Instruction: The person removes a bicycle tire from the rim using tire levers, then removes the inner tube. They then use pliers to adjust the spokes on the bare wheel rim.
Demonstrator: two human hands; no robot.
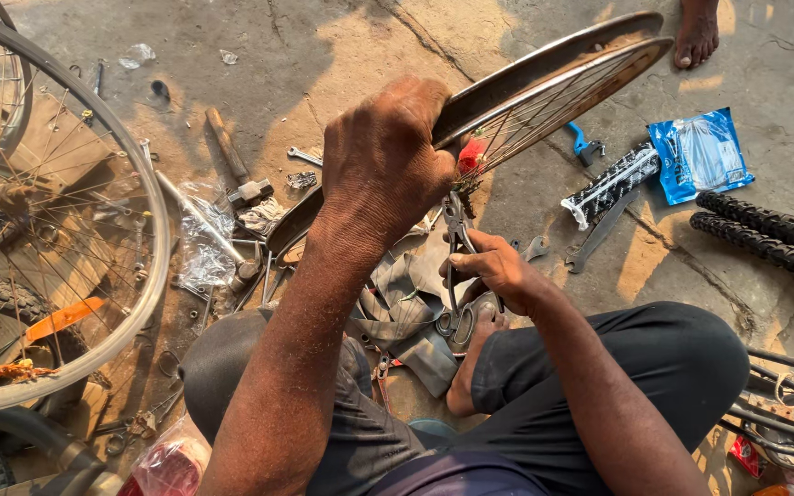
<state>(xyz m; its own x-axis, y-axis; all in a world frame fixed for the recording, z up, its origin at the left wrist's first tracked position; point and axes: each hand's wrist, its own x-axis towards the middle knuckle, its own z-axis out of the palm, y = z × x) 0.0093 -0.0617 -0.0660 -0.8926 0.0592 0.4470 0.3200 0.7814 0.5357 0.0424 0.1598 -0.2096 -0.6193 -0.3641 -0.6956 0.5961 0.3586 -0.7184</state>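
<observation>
A seated person works with both bare arms extended forward. The left hand (386, 152) is raised, back of the hand facing up, fingers curled over and clamped tight, with the forearm running up from the lower left. The right hand (493, 268) sits lower and nearer the body, fingers closed in a grip, wrist slightly bent, its forearm angling in from the lower right across the bent knee.
</observation>
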